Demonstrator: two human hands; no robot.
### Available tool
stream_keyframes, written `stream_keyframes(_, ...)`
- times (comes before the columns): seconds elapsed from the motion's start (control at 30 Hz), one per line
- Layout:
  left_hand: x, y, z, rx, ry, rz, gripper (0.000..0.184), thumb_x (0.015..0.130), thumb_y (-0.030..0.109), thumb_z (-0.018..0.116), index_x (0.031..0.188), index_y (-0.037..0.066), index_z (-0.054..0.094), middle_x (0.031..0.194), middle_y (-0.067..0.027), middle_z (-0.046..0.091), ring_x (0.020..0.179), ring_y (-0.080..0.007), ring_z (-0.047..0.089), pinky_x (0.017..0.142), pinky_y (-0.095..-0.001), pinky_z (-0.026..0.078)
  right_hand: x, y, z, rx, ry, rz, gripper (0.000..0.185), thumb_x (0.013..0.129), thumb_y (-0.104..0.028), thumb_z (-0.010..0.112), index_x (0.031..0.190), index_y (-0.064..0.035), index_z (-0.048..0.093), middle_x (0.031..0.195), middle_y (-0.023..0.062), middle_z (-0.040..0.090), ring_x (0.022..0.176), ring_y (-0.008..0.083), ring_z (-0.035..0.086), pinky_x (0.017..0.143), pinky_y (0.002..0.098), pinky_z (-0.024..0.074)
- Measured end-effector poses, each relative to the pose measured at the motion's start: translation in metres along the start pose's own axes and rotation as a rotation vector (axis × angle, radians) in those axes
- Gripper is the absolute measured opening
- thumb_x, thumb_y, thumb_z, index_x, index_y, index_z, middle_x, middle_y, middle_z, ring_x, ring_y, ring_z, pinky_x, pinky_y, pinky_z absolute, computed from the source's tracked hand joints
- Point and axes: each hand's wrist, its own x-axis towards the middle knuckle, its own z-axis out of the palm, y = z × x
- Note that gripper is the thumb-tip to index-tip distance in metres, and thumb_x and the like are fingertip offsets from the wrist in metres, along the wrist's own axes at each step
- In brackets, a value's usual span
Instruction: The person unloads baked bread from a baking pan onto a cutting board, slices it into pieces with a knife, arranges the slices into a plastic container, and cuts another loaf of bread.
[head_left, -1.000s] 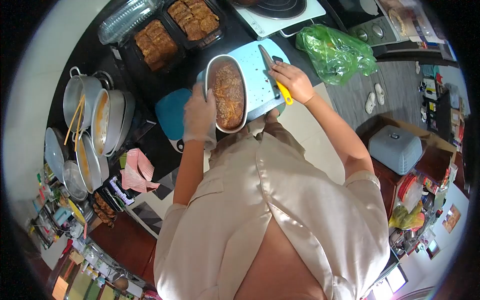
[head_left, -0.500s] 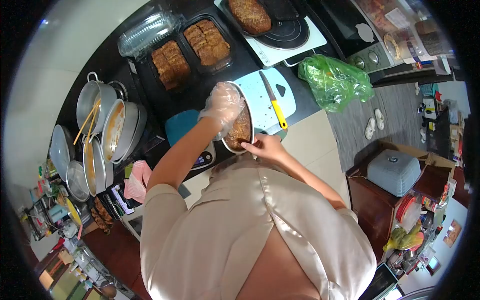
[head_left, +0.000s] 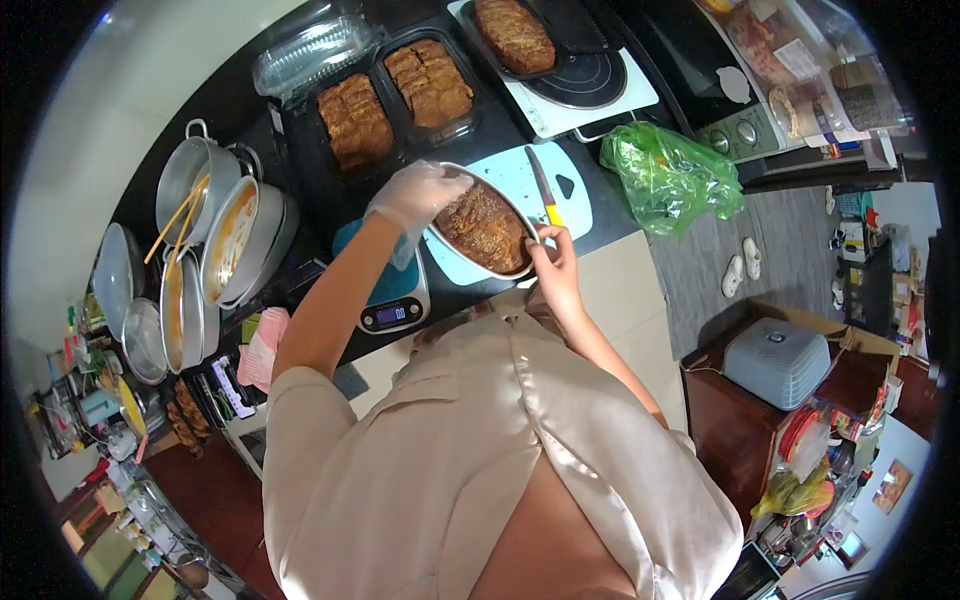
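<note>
In the head view, I see the loaf [head_left: 483,230] inside the oval pan [head_left: 503,190], over the cutting board [head_left: 512,165]; whether the pan touches the board I can't tell. My gloved left hand [head_left: 415,196] is half closed over the far-left rim. My bare right hand [head_left: 556,272] is partly closed, pinching the near-right rim, beside the knife [head_left: 544,188]. I judge the pan stiff and fairly light, the loaf moderately heavy, soft and easily torn. Opposite rims offer the safest hold; the glove may slip on smooth metal.
</note>
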Motion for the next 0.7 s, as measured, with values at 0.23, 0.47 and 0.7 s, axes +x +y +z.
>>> stream_keyframes(0.23,0.0,-0.029,0.024,-1.125,-0.274,-0.21,0.063,0.098,0.047,0.053,0.128,-0.008,0.05,0.125,-0.0213,0.061,0.124,-0.0273,0.055,0.108,-0.0441,0.042,0.021,-0.007,0.007,-0.363,0.053,-0.386,0.022,0.096,-0.009,0.058,0.114,0.0008,0.067,0.119,0.0131,0.063,0.115,0.023,0.057,0.103,0.0318,0.0388)
stream_keyframes(0.47,0.007,-0.03,0.028,-1.388,-0.481,-0.31,0.071,0.099,0.056,0.044,0.141,-0.002,0.038,0.14,-0.021,0.049,0.128,-0.032,0.051,0.108,-0.0562,0.04,0.038,-0.025,0.006,-0.225,0.059,-0.288,0.027,0.093,-0.004,0.05,0.11,0.0025,0.07,0.118,0.0115,0.065,0.112,0.0196,0.058,0.099,0.0295,0.0418)
stream_keyframes(0.7,0.002,-0.032,0.055,-1.557,-0.407,-0.308,0.075,0.096,0.058,0.048,0.146,0.004,0.033,0.142,-0.0169,0.048,0.129,-0.0305,0.05,0.106,-0.055,0.041,0.049,-0.017,0.001,-0.106,0.005,-0.245,0.031,0.093,-0.005,0.045,0.11,0.0019,0.071,0.114,0.0086,0.069,0.103,0.0152,0.061,0.092,0.0258,0.0452)
